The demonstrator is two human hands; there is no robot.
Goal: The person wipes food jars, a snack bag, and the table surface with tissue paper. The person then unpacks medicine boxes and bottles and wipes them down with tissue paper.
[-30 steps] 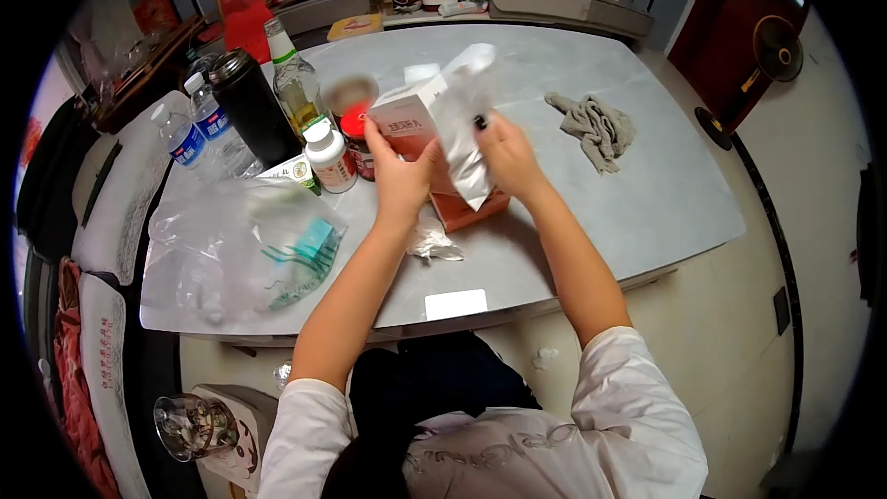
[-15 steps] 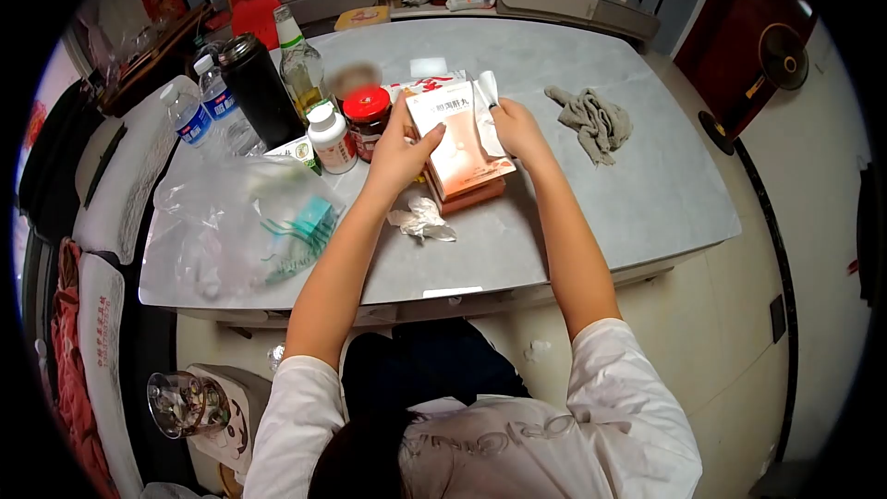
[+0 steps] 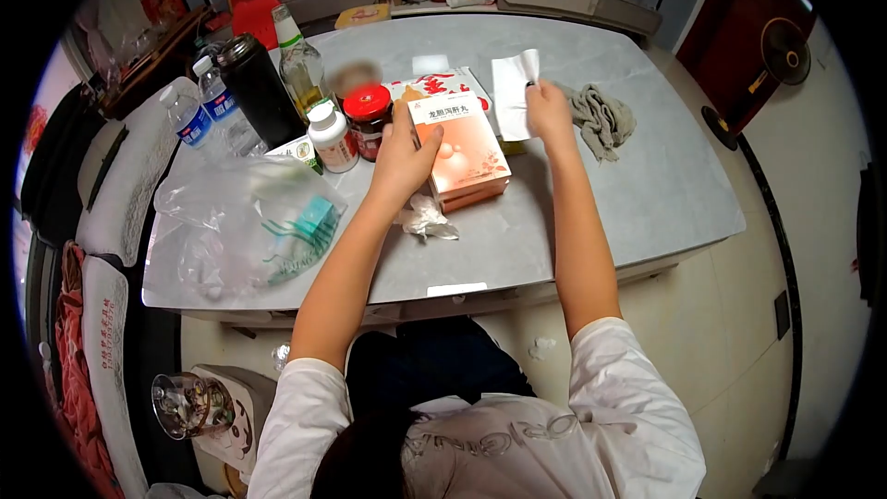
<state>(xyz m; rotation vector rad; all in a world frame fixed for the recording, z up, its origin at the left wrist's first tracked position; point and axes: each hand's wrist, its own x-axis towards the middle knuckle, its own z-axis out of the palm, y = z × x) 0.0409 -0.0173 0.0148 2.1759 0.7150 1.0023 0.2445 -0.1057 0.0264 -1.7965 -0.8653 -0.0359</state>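
Observation:
My left hand is closed around the left side of an orange and white medicine box, its thumb lying on the printed top. What looks like a second orange box shows just beneath its front edge. Off to the right, my right hand pinches a folded white tissue, held up and apart from the box. Behind the medicine box lies a flat white box with red lettering. A crumpled tissue rests on the table in front of my left hand.
Left on the grey table stand a red-lidded jar, white pill bottle, black flask, glass bottle and water bottles. A clear plastic bag lies nearer. A grey cloth lies right.
My right hand has moved right and away from the box with the tissue, which was against the box's right side. The box now sits flatter, still held by my left hand.

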